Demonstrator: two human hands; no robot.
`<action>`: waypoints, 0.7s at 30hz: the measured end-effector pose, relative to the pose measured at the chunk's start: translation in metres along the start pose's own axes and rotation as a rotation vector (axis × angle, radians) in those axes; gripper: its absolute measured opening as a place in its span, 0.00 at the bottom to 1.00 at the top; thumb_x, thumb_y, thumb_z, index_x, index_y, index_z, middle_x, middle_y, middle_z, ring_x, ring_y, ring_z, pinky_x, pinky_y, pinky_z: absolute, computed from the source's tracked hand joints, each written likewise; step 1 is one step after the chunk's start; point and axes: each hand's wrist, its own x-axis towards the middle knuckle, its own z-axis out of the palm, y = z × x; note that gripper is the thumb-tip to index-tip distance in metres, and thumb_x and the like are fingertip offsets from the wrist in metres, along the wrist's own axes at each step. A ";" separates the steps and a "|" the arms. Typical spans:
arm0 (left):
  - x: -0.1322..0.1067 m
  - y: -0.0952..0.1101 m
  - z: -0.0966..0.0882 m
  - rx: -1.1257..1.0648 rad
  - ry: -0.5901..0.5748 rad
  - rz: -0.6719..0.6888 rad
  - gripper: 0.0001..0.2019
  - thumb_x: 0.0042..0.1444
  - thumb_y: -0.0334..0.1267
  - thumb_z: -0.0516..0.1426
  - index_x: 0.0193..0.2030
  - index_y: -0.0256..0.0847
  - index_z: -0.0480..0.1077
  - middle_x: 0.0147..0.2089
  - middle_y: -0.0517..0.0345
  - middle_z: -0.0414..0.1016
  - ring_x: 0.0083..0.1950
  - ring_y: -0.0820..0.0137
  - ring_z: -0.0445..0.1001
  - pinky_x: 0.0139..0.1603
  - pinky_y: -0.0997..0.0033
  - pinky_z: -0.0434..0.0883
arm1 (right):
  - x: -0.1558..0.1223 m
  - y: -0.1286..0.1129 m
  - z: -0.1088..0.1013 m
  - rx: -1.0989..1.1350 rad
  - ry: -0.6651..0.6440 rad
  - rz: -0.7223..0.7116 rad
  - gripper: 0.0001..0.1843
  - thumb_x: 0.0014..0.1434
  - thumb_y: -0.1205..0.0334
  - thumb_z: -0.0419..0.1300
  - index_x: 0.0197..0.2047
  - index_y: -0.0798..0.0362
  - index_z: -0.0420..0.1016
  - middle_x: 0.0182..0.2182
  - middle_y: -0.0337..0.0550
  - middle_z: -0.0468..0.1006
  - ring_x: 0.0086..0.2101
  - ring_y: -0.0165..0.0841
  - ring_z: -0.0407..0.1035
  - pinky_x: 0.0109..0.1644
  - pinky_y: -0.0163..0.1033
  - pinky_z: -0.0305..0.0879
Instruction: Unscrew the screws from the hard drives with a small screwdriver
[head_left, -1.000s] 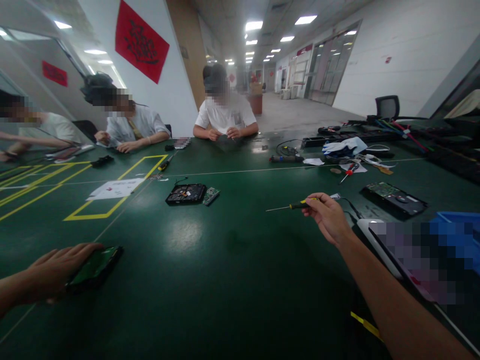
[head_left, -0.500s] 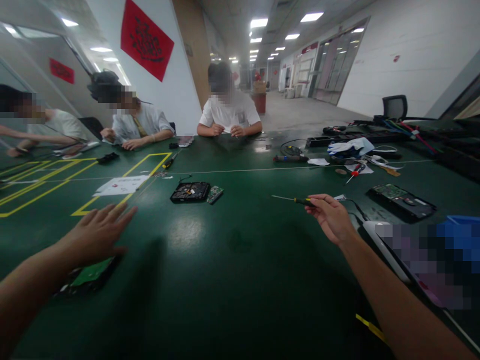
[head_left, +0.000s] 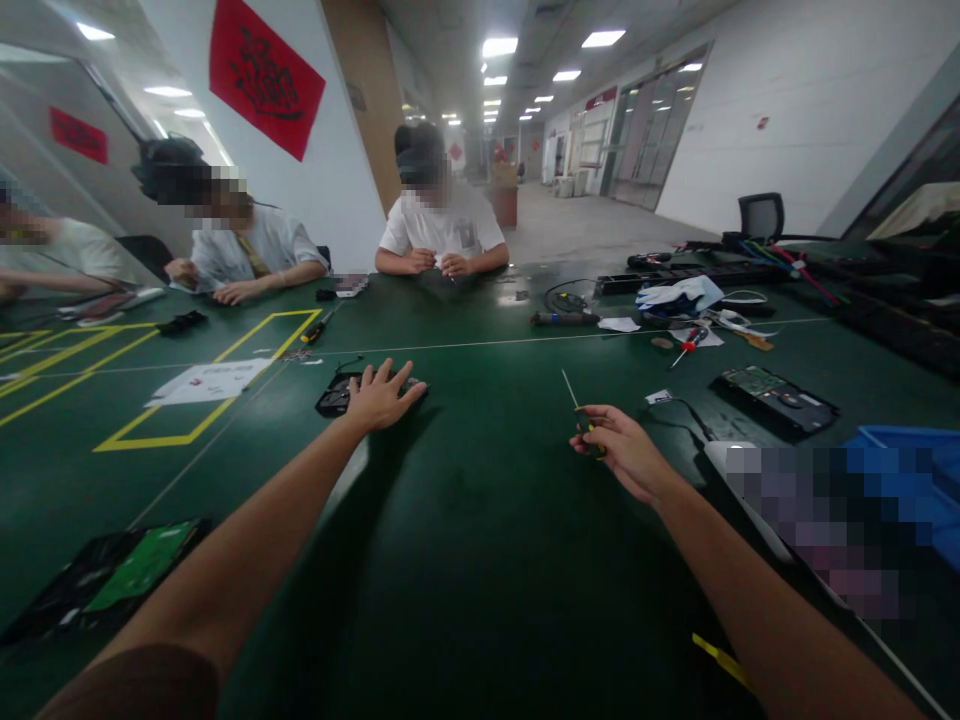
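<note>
My left hand (head_left: pixel 381 396) is stretched far across the green table (head_left: pixel 480 520), its fingers spread flat on a black opened hard drive (head_left: pixel 334 393) near the middle. My right hand (head_left: pixel 624 452) is closed on a small screwdriver (head_left: pixel 578 402) with a yellow and black handle; the thin shaft points up and away. A second hard drive with a green circuit board (head_left: pixel 124 575) lies at the near left, touched by neither hand.
Three people sit along the far and left edges. Yellow tape lines and a white sheet (head_left: pixel 208 381) mark the left side. Another opened drive (head_left: pixel 774 397), cables, cloths and tools lie at the right, with a blue bin (head_left: pixel 911 470) near my right arm.
My left hand left the green-board drive at the near left and reached forward onto the black drive. My right hand drew slightly nearer and tilted the screwdriver's shaft upward.
</note>
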 end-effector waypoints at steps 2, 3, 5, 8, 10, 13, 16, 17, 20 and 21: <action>-0.001 0.002 0.008 0.008 -0.027 0.011 0.43 0.63 0.74 0.38 0.78 0.54 0.53 0.82 0.45 0.41 0.77 0.29 0.43 0.69 0.22 0.44 | 0.001 0.001 0.000 -0.015 -0.006 -0.003 0.18 0.52 0.72 0.68 0.46 0.49 0.77 0.40 0.43 0.80 0.38 0.37 0.79 0.43 0.43 0.79; -0.002 0.003 0.012 0.019 -0.033 0.014 0.44 0.63 0.75 0.38 0.78 0.54 0.54 0.81 0.45 0.42 0.77 0.28 0.43 0.68 0.21 0.43 | 0.002 0.001 0.000 -0.021 -0.009 -0.005 0.18 0.52 0.72 0.68 0.47 0.49 0.77 0.40 0.43 0.80 0.38 0.37 0.79 0.43 0.43 0.78; -0.005 0.003 0.016 0.043 -0.031 0.013 0.44 0.63 0.75 0.38 0.77 0.54 0.56 0.81 0.44 0.42 0.77 0.27 0.43 0.68 0.21 0.43 | 0.002 0.001 0.000 -0.030 -0.011 -0.002 0.18 0.53 0.71 0.67 0.48 0.49 0.77 0.41 0.43 0.80 0.38 0.36 0.79 0.44 0.42 0.77; -0.009 0.007 0.018 0.068 -0.022 0.008 0.43 0.63 0.75 0.36 0.76 0.55 0.58 0.81 0.45 0.43 0.77 0.28 0.43 0.69 0.22 0.44 | 0.003 0.000 0.001 -0.036 -0.002 0.008 0.19 0.53 0.71 0.66 0.48 0.50 0.76 0.41 0.42 0.79 0.38 0.35 0.78 0.45 0.40 0.75; -0.013 0.012 0.018 0.070 -0.015 0.009 0.43 0.63 0.74 0.37 0.76 0.55 0.59 0.81 0.46 0.44 0.77 0.29 0.43 0.69 0.23 0.44 | 0.003 0.001 0.002 -0.043 -0.004 0.010 0.19 0.53 0.71 0.66 0.49 0.50 0.75 0.42 0.42 0.79 0.39 0.35 0.78 0.45 0.40 0.75; -0.023 0.026 0.020 0.064 0.014 0.020 0.42 0.64 0.73 0.38 0.76 0.54 0.58 0.81 0.47 0.44 0.78 0.30 0.43 0.70 0.24 0.44 | 0.002 0.001 0.003 -0.061 -0.021 0.005 0.19 0.54 0.70 0.66 0.49 0.50 0.75 0.42 0.43 0.78 0.39 0.35 0.78 0.46 0.41 0.74; -0.038 0.046 0.023 0.047 0.034 0.045 0.42 0.64 0.73 0.39 0.76 0.54 0.57 0.81 0.48 0.44 0.78 0.31 0.42 0.71 0.26 0.44 | 0.001 0.000 0.005 -0.079 -0.037 0.007 0.19 0.54 0.70 0.66 0.49 0.49 0.76 0.43 0.43 0.78 0.40 0.36 0.78 0.47 0.42 0.74; -0.043 0.054 0.024 0.040 0.036 0.054 0.42 0.64 0.73 0.39 0.76 0.53 0.57 0.81 0.48 0.44 0.78 0.32 0.42 0.71 0.26 0.44 | 0.000 -0.001 0.006 -0.089 -0.041 0.014 0.20 0.54 0.70 0.65 0.50 0.49 0.76 0.43 0.44 0.78 0.40 0.36 0.78 0.47 0.42 0.74; -0.057 0.077 0.026 0.018 0.051 0.080 0.43 0.63 0.74 0.40 0.77 0.53 0.56 0.81 0.49 0.44 0.79 0.32 0.41 0.72 0.27 0.42 | 0.001 -0.001 0.005 -0.133 -0.045 0.038 0.22 0.54 0.70 0.64 0.53 0.49 0.75 0.43 0.45 0.77 0.41 0.37 0.78 0.47 0.43 0.75; -0.061 0.083 0.027 0.012 0.057 0.085 0.43 0.63 0.74 0.40 0.77 0.53 0.57 0.81 0.49 0.44 0.79 0.32 0.41 0.72 0.27 0.42 | 0.002 0.000 0.005 -0.149 -0.046 0.045 0.23 0.54 0.70 0.64 0.54 0.49 0.74 0.44 0.45 0.77 0.41 0.37 0.78 0.47 0.43 0.75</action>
